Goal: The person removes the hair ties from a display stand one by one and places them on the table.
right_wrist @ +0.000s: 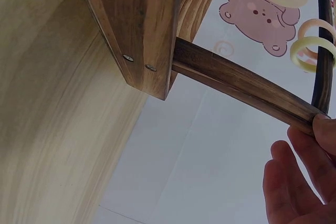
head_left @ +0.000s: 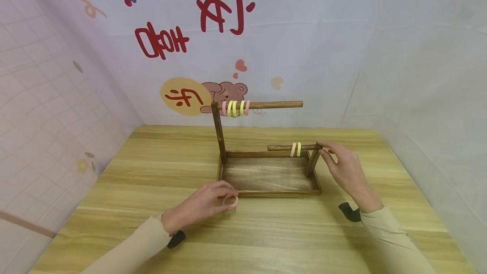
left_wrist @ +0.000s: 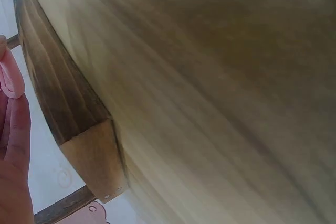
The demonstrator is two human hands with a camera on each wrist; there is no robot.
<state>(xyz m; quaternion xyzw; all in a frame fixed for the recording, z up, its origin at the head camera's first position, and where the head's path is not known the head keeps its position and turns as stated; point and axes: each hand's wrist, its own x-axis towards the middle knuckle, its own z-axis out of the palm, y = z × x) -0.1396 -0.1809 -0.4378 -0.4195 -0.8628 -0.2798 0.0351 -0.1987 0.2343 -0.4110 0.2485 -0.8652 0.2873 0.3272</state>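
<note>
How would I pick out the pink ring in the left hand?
Start at the brown wooden stand on the tabletop. Beside its tray's near left corner, the left hand pinches a pale pink ring. Every other visible ring hangs on the stand's rods; this one alone is off them.

Soft, even light washes over the pale backdrop (head_left: 312, 45) in the head view — faint, diffuse shadows lie on the tabletop (head_left: 274, 236) beside the sleeves (head_left: 395, 236). The left wrist view is dimmer, its tabletop badly blurred, the wooden rack (left_wrist: 58, 72) bowed by lens distortion — the right wrist view is crisper, its grain legible.
</note>
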